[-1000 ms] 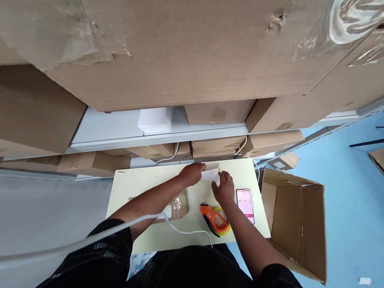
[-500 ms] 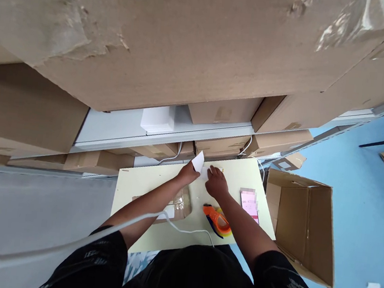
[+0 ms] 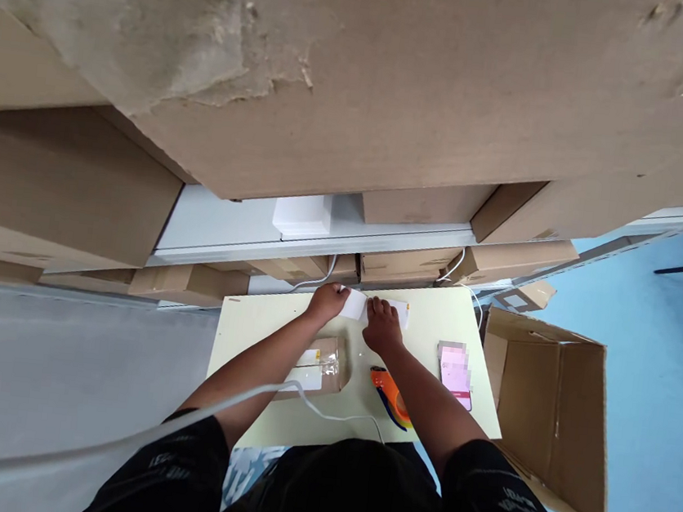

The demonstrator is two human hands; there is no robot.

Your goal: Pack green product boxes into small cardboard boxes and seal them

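My left hand (image 3: 327,304) is closed in a pinch on the left end of a white paper strip (image 3: 353,306) near the table's back edge. Flat over the strip's middle rests my right hand (image 3: 383,326), fingers stretched out; more of the strip shows beyond it, with a small orange mark. Beside my left forearm lies a small cardboard box (image 3: 335,362) with clear tape and white labels, partly hidden by the arm. An orange tape dispenser (image 3: 386,388) sits next to my right forearm, which covers part of it.
A phone (image 3: 455,376) lies on the pale table (image 3: 259,436) at the right. An open cardboard box (image 3: 546,411) stands beyond that edge. A shelf (image 3: 227,231) with cartons runs behind, and a large carton (image 3: 397,90) overhangs. A white cable (image 3: 207,405) crosses the foreground.
The raised paper end in my left hand has come down, and the strip now lies flatter. My right hand has flattened onto it. The whole view has shifted slightly.
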